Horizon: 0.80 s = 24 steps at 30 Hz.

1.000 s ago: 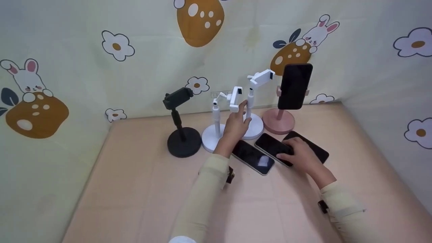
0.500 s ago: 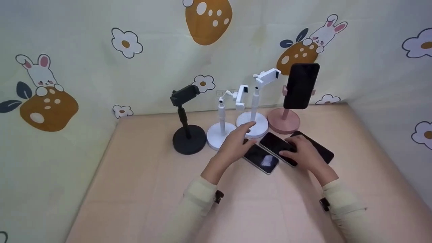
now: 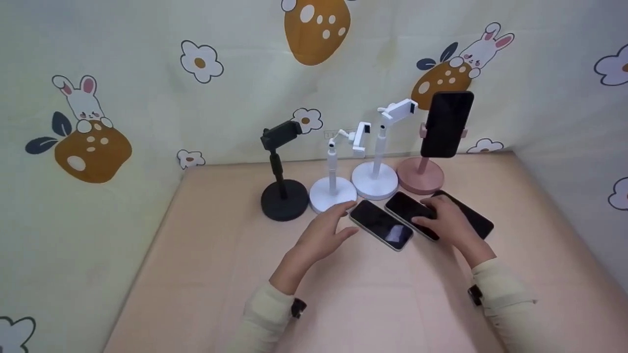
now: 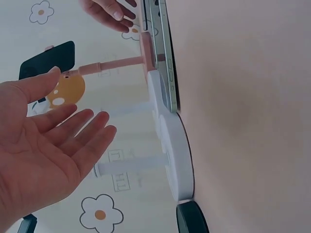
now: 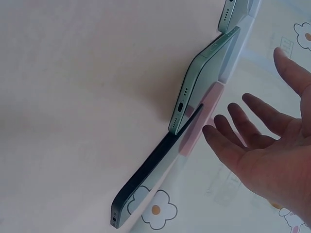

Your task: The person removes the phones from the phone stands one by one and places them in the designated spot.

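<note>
My left hand (image 3: pixel 321 238) hovers left of the nearest smartphone (image 3: pixel 380 223), its fingers relaxed and nothing in it. In the left wrist view, its palm and spread fingers (image 4: pixel 82 141) show apart from the stands. Above the middle smartphone (image 3: pixel 407 208), my right hand (image 3: pixel 451 223) hangs with loosely bent fingers. The right wrist view shows a gap between those fingertips and the green-edged middle smartphone (image 5: pixel 187 92). Partly behind the right hand lies a third, dark smartphone (image 3: pixel 473 215). All three lie flat, slanted, screens up.
Behind the phones stand a black phone stand (image 3: pixel 284 201), a low white stand (image 3: pixel 333 193), a taller white stand (image 3: pixel 375 181) and a pink stand (image 3: pixel 421 176). The pink one holds an upright smartphone (image 3: pixel 449 125). A patterned cloth (image 3: pixel 235 113) hangs behind the table (image 3: pixel 211 274).
My left hand has drawn back from the taller white stand, moving left and nearer. My right hand stays over the middle smartphone. The head view has turned slightly left.
</note>
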Each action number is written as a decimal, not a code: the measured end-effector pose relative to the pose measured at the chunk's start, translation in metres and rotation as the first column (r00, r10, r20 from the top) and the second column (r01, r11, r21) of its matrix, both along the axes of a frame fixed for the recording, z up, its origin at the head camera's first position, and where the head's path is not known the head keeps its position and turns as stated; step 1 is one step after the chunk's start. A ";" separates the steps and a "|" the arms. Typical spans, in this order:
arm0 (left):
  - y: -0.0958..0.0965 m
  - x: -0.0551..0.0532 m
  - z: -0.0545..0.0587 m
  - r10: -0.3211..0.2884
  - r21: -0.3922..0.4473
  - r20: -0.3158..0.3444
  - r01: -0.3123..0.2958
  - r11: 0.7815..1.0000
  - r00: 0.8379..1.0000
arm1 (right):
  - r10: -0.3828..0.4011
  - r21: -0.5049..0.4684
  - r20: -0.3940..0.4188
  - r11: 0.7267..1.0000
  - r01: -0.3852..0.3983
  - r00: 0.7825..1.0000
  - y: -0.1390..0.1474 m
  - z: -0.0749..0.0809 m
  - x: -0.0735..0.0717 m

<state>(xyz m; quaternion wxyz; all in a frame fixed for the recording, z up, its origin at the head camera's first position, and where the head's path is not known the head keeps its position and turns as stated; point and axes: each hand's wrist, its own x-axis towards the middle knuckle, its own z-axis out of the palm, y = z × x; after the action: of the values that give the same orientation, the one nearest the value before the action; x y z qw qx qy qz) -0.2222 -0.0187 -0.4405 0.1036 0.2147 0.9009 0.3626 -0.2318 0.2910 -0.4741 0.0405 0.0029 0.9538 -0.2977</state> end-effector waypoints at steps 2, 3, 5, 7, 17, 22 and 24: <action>-0.005 0.003 -0.002 0.009 -0.009 0.006 -0.009 1.000 1.000 | -0.007 -0.003 0.008 1.000 0.007 1.000 0.000 -0.001 -0.001; -0.007 0.004 -0.003 0.011 -0.013 0.003 -0.011 1.000 1.000 | -0.002 -0.002 -0.002 1.000 0.002 1.000 0.000 -0.001 -0.001; -0.011 0.007 -0.005 0.014 -0.016 -0.005 -0.014 1.000 1.000 | 0.003 -0.005 -0.019 1.000 -0.004 1.000 0.000 -0.001 -0.003; -0.016 0.010 -0.006 0.017 -0.018 -0.008 -0.017 1.000 1.000 | 0.008 -0.013 -0.041 1.000 -0.008 0.999 0.000 -0.002 -0.005; -0.030 0.023 -0.009 0.048 -0.046 0.023 -0.047 0.998 0.999 | -0.044 -0.084 -0.066 0.996 0.039 0.997 0.005 0.006 -0.022; -0.036 0.027 -0.011 0.051 -0.038 0.008 -0.051 0.998 0.999 | -0.068 -0.155 -0.066 0.986 0.057 0.995 0.009 0.009 -0.032; -0.038 0.027 -0.012 0.048 -0.035 0.008 -0.048 0.998 0.999 | -0.077 -0.172 -0.065 0.983 0.064 0.995 0.010 0.009 -0.034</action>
<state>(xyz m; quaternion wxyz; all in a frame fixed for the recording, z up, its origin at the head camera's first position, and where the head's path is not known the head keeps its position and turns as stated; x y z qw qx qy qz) -0.1948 -0.0568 -0.4529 0.1023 0.1895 0.9115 0.3503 -0.2661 0.3014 -0.4654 -0.0040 0.0226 0.9252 -0.3789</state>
